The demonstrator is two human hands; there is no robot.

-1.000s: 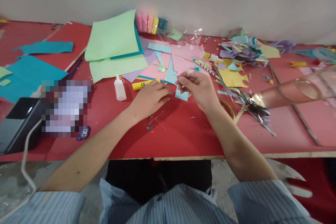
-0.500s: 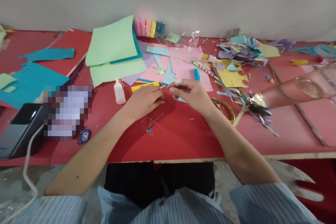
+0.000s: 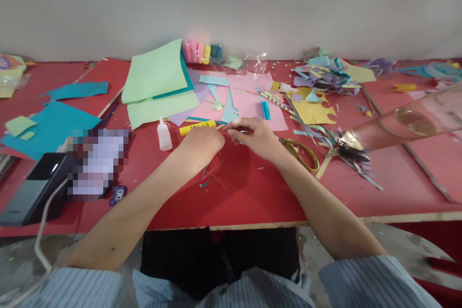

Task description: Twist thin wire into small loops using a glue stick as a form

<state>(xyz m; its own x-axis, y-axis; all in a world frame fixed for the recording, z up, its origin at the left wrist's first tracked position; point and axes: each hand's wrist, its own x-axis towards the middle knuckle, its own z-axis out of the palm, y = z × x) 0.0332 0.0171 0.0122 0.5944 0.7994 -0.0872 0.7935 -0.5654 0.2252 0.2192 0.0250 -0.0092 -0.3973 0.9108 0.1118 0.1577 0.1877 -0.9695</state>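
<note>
Over the red table (image 3: 238, 197), my left hand (image 3: 205, 140) is curled, palm turned away, so its fingers are largely hidden. My right hand (image 3: 256, 138) faces it, thumb and fingers bent together in a pinch, a pale wrap around one finger. Anything held between them is too small or hidden to make out. Just behind the left hand lies a yellow glue stick (image 3: 197, 127), with a small white squeeze bottle (image 3: 164, 135) to its left. Scissors with olive handles (image 3: 305, 156) rest beside my right wrist. Thin wire-like strands (image 3: 214, 175) lie below the left hand.
Green paper sheets (image 3: 159, 72), pink paper (image 3: 252, 91) and a strip pile (image 3: 327, 74) spread along the back. A phone (image 3: 99, 161) and a dark device (image 3: 36, 187) with a white cable stand left. A clear bottle (image 3: 407, 122) lies at right.
My left hand has rolled over, so its fingers no longer show. The right hand stays close to it, fingers still bent. The view has tilted slightly upward.
</note>
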